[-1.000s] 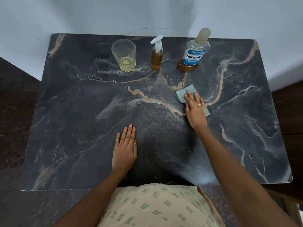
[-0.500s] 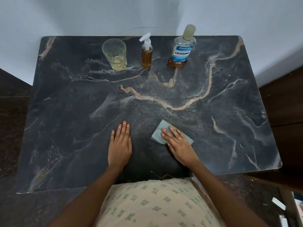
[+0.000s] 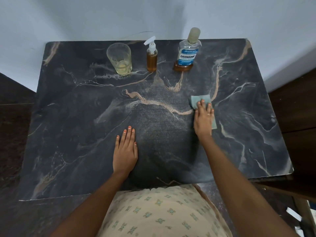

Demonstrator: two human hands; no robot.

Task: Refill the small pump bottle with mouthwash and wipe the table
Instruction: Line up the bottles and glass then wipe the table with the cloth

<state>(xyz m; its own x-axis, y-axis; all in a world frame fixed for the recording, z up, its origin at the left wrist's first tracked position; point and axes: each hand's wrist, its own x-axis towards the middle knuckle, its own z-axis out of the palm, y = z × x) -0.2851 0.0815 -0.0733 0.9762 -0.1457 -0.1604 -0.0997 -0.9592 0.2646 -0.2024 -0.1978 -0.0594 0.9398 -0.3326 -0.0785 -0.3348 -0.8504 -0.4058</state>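
On the tabletop [image 3: 68,117], the left hand [image 3: 125,151] lies flat, probably bracing. The right hand [image 3: 203,120] has its grip flat too, fingers straight. Mouthwash bottle [image 3: 187,53], glass [image 3: 119,59] and small pump bottle [image 3: 151,57] (amber-filled) stand along the back, clear of wiping. The cloth [image 3: 199,100] lies pressed under the right fingers.

The small clear plastic pump bottle with a white pump head [image 3: 151,58] stands upright near the far edge of the dark marble-patterned table [image 3: 71,120]. It holds amber liquid almost to the shoulder. Near it, to the right, the clear mouthwash bottle with a blue label [image 3: 187,55] stands upright and capped, with amber liquid only at its base. The pale green wiping cloth [image 3: 200,100] lies flat right of centre, pressed under the right hand [image 3: 203,120].
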